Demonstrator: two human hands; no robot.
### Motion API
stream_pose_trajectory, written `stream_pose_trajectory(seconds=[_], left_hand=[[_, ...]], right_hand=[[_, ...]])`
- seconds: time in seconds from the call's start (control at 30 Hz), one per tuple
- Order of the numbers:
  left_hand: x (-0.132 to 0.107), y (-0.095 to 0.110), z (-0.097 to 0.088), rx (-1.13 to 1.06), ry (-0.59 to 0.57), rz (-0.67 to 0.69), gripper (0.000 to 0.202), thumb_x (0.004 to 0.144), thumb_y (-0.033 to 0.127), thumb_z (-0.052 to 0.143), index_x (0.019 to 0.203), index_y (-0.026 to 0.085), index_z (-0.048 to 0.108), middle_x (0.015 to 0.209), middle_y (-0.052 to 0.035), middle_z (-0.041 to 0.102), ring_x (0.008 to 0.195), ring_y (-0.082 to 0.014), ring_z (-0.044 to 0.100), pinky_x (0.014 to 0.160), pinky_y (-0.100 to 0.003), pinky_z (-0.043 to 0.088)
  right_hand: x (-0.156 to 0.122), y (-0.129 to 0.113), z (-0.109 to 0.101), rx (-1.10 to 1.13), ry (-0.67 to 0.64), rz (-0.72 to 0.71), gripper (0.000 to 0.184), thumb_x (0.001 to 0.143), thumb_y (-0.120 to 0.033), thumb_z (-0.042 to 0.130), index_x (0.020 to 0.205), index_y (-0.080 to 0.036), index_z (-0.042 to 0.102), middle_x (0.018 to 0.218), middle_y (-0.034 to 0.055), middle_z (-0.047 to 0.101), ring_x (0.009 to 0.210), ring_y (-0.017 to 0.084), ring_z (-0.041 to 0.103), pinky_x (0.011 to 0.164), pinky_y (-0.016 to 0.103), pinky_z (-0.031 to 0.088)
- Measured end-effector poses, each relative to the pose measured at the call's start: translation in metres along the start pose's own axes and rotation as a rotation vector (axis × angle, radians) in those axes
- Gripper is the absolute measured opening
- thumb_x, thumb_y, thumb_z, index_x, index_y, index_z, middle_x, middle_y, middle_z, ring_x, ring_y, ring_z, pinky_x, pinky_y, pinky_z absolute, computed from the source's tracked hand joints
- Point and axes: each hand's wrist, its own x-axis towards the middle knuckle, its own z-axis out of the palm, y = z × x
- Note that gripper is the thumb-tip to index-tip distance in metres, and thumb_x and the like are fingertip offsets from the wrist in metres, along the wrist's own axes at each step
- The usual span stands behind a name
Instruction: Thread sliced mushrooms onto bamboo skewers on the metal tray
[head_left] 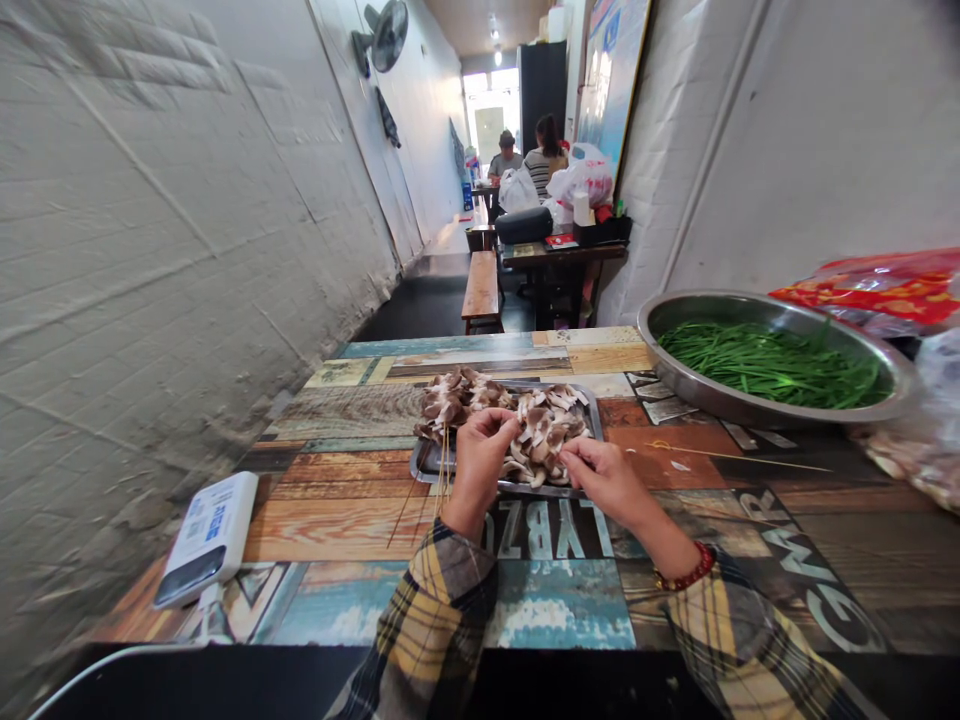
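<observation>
A metal tray [426, 468] lies on the table in front of me. Loose oyster mushrooms [541, 425] are heaped in its right half. At the left, skewered oyster mushrooms [454, 392] are piled, and thin bamboo sticks [445, 465] run from them toward me. My left hand [482, 458] is over the middle of the tray, thumb and fingertips pinched together; what is between them is hidden. At the right front edge of the heap is my right hand [606, 482], its thumb and forefinger closed at the mushrooms, with any held piece too small to tell.
A steel basin [757, 408] of green chives [772, 362] stands at the right, beside plastic bags [874, 285]. One bamboo skewer [757, 459] lies right of the tray. A white power bank [208, 540] with a cable is at the left. Two people sit at a far table.
</observation>
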Motion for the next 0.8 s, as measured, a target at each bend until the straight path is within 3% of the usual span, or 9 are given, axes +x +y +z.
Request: stream_pose_trajectory(seconds=[0.27,0.47,0.8], left_hand=[[-0.001,-0.002,0.001,-0.019,-0.058,-0.036,0.009,0.062,0.02,0.075,0.065,0.015,0.068,0.065,0.0005,0.062,0.061,-0.0092,0.05,0.061,-0.021,0.038],[-0.002,-0.003,0.003,-0.174,-0.07,-0.133,0.023,0.069,0.036,0.073,0.079,0.016,0.071,0.083,-0.0034,0.066,0.072,-0.0117,0.056,0.064,-0.021,0.042],[-0.001,-0.011,0.003,-0.141,-0.072,-0.127,0.021,0.065,0.033,0.076,0.072,0.015,0.07,0.065,0.0014,0.058,0.059,-0.0078,0.045,0.057,-0.019,0.035]], right_hand=[[0.001,-0.002,-0.001,0.027,-0.007,0.017,0.023,0.089,-0.027,0.048,0.073,-0.018,0.062,0.052,-0.0025,0.057,0.048,0.012,0.052,0.05,0.021,0.037],[0.001,-0.002,0.0,0.059,0.022,0.043,0.025,0.089,-0.03,0.048,0.07,-0.019,0.06,0.051,-0.0025,0.056,0.043,0.011,0.049,0.045,0.02,0.036],[0.001,-0.006,0.001,0.0,0.021,-0.01,0.025,0.089,-0.03,0.048,0.073,-0.019,0.062,0.054,-0.0015,0.058,0.05,0.013,0.054,0.052,0.023,0.039]])
